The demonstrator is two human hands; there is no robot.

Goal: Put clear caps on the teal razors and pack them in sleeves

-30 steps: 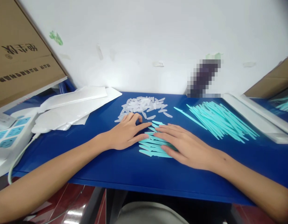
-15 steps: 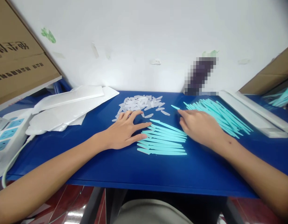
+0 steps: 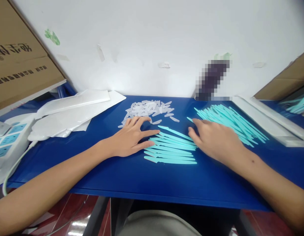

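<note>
My left hand lies spread on the blue table, its index finger and thumb tips at the left ends of a fanned row of turquoise eyebrow razors. Its other fingertips reach the near edge of a heap of small translucent whitish blade covers. My right hand is to the right of the row, fingers curled over another turquoise razor; only that razor's tip sticks out beyond the index finger, and the rest is hidden. Behind the right hand lies a loose pile of turquoise razors.
White plastic bags and a white power strip with a cable occupy the left side. A cardboard box leans at far left. Long white trays or boxes lie at right, near another cardboard box. A white wall backs the table.
My right hand has moved slightly right and towards me, and the razor tip under its fingers has shifted the same way. The left hand stays in place.
</note>
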